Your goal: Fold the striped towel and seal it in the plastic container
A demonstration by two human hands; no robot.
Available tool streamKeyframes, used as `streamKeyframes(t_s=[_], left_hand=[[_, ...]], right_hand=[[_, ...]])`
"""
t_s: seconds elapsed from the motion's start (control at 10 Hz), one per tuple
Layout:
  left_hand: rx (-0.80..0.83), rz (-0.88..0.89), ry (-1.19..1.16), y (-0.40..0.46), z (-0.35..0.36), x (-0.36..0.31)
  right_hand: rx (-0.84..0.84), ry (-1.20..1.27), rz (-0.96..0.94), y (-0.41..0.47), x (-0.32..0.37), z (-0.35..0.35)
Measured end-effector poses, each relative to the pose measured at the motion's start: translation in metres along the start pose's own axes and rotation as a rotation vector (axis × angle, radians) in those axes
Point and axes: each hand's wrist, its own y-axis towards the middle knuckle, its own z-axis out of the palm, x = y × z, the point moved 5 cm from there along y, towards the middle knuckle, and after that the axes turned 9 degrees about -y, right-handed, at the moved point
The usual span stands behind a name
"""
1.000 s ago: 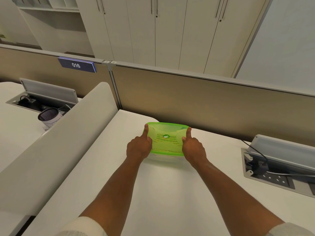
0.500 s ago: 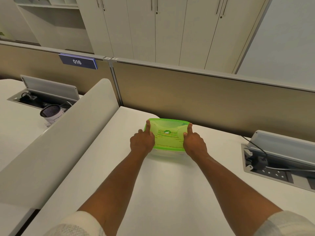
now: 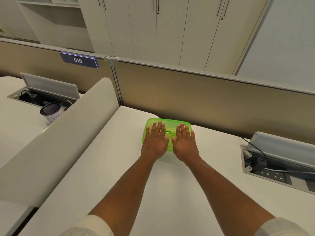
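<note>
Both palms now flat atop lid

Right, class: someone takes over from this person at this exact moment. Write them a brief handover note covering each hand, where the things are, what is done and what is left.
Left hand: flat, fingers spread, palm down on the left half of the green lid.
Right hand: the same on the right half.
Container: on the white desk, close to the partition, lid on top.
Towel: not clearly visible through the lid.
Done: lid placed on the container.
Left: probably press around the edges; whether the lid has fully sealed cannot be told.
</note>
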Motion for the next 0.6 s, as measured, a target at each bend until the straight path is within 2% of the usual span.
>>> streamKeyframes(t_s=[0.3,0.5,0.6], left_hand=[[0.01,0.001,0.027,-0.003,-0.001,-0.002],[0.038,-0.01,-0.029,-0.005,-0.014,-0.015],[-0.023,0.048,-0.029,-0.009,-0.029,-0.034]], right_hand=[[0.012,-0.048,0.008,-0.003,0.001,0.001],[0.07,0.046,-0.003,-0.004,0.0,-0.016],[0.004,0.078,0.006,-0.009,-0.007,-0.034]])
